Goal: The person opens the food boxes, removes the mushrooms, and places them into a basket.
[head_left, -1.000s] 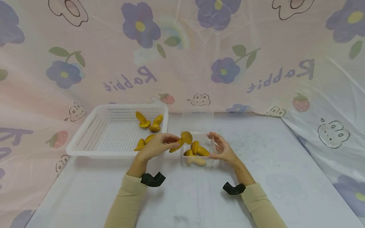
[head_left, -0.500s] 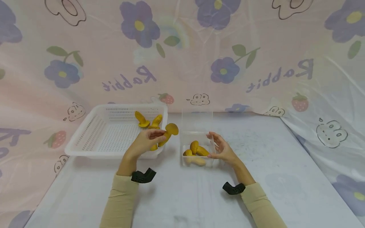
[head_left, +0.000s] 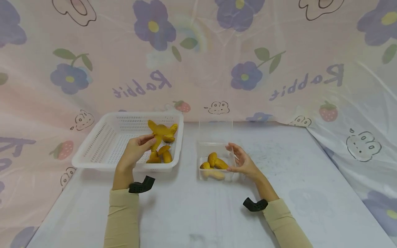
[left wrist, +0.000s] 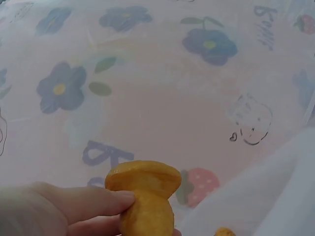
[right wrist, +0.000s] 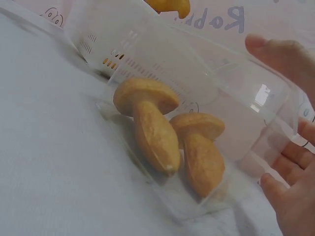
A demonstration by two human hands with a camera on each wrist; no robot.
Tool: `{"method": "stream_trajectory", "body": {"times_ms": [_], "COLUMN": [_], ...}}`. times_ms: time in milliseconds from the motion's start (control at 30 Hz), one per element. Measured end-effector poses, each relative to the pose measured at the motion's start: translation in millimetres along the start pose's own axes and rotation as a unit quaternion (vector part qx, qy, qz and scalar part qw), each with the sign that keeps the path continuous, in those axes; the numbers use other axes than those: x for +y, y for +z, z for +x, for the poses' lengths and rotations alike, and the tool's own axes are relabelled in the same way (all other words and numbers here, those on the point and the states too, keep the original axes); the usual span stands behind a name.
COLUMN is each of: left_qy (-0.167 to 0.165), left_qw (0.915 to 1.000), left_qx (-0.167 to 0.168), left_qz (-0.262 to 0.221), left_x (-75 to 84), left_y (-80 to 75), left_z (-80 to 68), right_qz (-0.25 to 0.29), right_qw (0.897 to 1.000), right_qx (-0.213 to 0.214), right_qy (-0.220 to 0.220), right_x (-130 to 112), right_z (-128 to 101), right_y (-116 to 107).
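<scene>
Fingers of the left hand closed in a pinch, thumb opposing, on the stem of a yellow mushroom, just under its cap. Cap uppermost, stem leaning down and leftward in the head view. Held mushroom lies left of centre, over the right part of a white basket; its cap overlaps two mushrooms behind in the picture, and touching or apart I cannot tell.

Right hand at centre right, thumb and fingers spread wide and bent round the right end of a clear box. Several mushrooms in there, cap and stem shapes alike; exact count unsure, some seen only through the wall. A faint clear panel stands up behind it, likely the lid.

Basket also holds two mushrooms near its back right corner and two near the front right.

Handling, by judgement: light, smooth-skinned, probably firm — perhaps models, though if real the cap edge could chip or bruise. Stem is the better hold, thick enough for a light pinch; the rim of the cap stops fingers slipping upward. Box looks thin and flexible — brace at the corners, no squeezing.
</scene>
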State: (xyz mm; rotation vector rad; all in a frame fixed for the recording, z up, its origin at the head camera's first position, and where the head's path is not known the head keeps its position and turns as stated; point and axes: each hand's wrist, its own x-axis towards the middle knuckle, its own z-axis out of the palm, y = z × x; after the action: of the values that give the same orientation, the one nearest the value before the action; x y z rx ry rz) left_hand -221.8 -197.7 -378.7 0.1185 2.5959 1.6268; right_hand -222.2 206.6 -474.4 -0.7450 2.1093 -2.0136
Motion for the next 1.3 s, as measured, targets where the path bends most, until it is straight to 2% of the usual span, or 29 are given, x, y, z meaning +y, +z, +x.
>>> {"method": "stream_trajectory", "body": {"times_ms": [433,800,900,1033,1133,1300], "left_qy": [-0.042,-0.082,-0.073,-0.045,-0.036,-0.032], "left_qw": [0.9977,0.9952,0.9960,0.9976,0.9977,0.9979], "left_qx": [0.048,0.052,0.049,0.053,0.056,0.053], "left_qz": [0.025,-0.009,-0.014,0.002,0.013,-0.018], "left_x": [-18.8,-18.2,-17.5,-15.7,-12.5,-6.0], "left_y": [-18.9,-18.7,-18.4,-17.7,-17.3,-15.6], "left_z": [1.2,-0.5,-1.2,-0.3,0.0,-2.6], "right_qz": [0.004,0.004,0.004,0.006,0.008,0.005], "right_qw": [1.000,1.000,1.000,1.000,1.000,1.000], "right_qx": [-0.003,-0.003,-0.004,-0.004,-0.004,-0.005], "right_qy": [-0.003,0.001,0.000,-0.001,0.001,0.002], "right_x": [0,-3,-3,-3,-3,-2], "right_z": [-1,0,0,0,0,0], "right_y": [0,0,0,0,0,0]}}
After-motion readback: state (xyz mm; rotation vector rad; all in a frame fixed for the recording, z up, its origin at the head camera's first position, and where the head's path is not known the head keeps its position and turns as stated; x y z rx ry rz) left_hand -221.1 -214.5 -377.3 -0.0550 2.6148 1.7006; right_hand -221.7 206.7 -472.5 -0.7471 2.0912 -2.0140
